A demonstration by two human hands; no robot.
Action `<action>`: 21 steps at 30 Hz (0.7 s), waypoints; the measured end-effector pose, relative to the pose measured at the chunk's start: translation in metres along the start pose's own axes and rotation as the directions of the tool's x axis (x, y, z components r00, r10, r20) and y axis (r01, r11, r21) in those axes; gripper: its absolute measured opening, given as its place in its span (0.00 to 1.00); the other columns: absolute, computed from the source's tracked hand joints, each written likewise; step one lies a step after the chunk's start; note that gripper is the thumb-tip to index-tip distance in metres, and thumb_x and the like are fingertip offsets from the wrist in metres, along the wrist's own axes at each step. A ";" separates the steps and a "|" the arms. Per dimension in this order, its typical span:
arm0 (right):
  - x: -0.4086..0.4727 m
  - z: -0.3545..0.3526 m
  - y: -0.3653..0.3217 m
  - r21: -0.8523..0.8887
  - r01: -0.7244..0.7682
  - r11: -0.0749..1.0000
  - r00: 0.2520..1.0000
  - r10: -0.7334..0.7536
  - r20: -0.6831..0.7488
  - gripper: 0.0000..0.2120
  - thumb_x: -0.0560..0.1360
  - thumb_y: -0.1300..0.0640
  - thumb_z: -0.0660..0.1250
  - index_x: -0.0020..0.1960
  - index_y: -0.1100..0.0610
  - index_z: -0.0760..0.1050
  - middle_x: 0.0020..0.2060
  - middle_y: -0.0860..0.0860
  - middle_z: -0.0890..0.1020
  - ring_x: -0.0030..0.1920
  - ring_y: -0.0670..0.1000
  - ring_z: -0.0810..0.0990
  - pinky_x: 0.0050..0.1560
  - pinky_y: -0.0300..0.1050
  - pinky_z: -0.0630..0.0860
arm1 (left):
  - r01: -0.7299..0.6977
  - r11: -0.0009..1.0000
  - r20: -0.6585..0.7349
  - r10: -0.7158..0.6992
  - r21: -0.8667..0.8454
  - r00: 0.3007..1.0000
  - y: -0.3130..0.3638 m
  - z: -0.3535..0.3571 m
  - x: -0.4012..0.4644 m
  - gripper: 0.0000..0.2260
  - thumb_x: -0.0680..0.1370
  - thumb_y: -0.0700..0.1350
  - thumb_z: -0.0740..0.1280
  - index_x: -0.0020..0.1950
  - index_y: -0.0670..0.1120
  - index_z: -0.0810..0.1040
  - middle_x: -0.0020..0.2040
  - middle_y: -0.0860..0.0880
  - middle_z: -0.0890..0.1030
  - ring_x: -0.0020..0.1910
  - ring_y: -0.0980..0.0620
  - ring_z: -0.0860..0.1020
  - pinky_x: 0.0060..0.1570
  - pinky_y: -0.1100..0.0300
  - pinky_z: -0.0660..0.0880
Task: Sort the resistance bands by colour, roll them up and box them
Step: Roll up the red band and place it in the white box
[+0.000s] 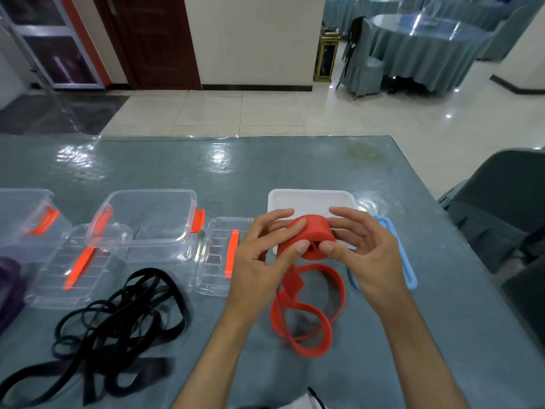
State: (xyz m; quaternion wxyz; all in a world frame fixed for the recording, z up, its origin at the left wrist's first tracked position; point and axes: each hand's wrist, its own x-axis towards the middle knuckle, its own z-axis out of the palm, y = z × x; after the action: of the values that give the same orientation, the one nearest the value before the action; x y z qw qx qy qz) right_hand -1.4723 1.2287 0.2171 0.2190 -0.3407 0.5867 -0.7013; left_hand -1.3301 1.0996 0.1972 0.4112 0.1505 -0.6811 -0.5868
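While my left hand (pixel 262 249) & right hand (pixel 358 246) pinch the red band (pixel 309 236) roll, tail hangs at 6 o'clock; next, wind more.

A single head-worn wide-angle view looks forward and down from the person's seat, close over the table (pixel 295 172), whose far edge lies toward twelve o'clock, floor beyond.
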 end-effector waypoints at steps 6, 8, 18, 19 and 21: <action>-0.008 0.007 0.011 0.034 -0.059 0.998 0.997 0.057 0.051 0.15 0.66 0.55 0.84 0.49 0.50 0.83 0.55 0.54 0.87 0.59 0.57 0.86 0.54 0.43 0.83 | 0.151 0.985 -0.034 -0.154 -0.088 0.987 -0.004 -0.007 0.000 0.21 0.70 0.41 0.82 0.63 0.49 0.85 0.56 0.48 0.86 0.58 0.49 0.85 0.61 0.55 0.81; -0.005 0.007 0.010 0.035 -0.086 0.996 0.992 0.082 0.093 0.17 0.64 0.57 0.85 0.47 0.54 0.80 0.54 0.55 0.88 0.57 0.56 0.87 0.53 0.42 0.83 | 0.136 0.983 -0.127 -0.152 -0.120 0.980 -0.003 -0.003 0.000 0.19 0.68 0.43 0.84 0.57 0.48 0.85 0.54 0.49 0.87 0.56 0.49 0.86 0.58 0.59 0.81; -0.002 0.015 0.009 0.158 0.020 0.987 1.000 -0.019 -0.004 0.18 0.70 0.52 0.83 0.56 0.54 0.81 0.62 0.57 0.84 0.62 0.59 0.85 0.57 0.47 0.83 | 0.076 0.988 -0.032 -0.081 -0.131 0.996 -0.002 -0.003 0.002 0.22 0.73 0.44 0.80 0.66 0.54 0.85 0.61 0.47 0.83 0.64 0.44 0.82 0.65 0.53 0.80; 0.000 0.014 0.009 0.153 0.020 0.988 1.000 -0.023 0.015 0.17 0.70 0.54 0.82 0.54 0.56 0.80 0.64 0.56 0.83 0.63 0.59 0.84 0.57 0.47 0.83 | 0.067 0.988 -0.043 -0.074 -0.136 0.996 0.000 -0.003 0.002 0.22 0.73 0.45 0.80 0.66 0.55 0.85 0.61 0.47 0.84 0.63 0.44 0.83 0.65 0.53 0.80; 0.003 0.011 0.006 0.128 0.030 0.991 0.999 -0.033 0.016 0.17 0.69 0.53 0.83 0.48 0.59 0.79 0.64 0.55 0.84 0.63 0.58 0.84 0.56 0.46 0.83 | 0.067 0.982 -0.076 -0.081 -0.174 0.994 0.007 -0.001 0.003 0.22 0.73 0.46 0.80 0.66 0.58 0.83 0.62 0.47 0.85 0.63 0.45 0.84 0.64 0.55 0.80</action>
State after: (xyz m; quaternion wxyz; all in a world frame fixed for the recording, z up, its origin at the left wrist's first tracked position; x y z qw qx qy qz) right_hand -1.4670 1.2178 0.2129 0.2346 -0.3417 0.5331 -0.7375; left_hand -1.3290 1.0984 0.2044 0.4284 0.1640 -0.6044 -0.6513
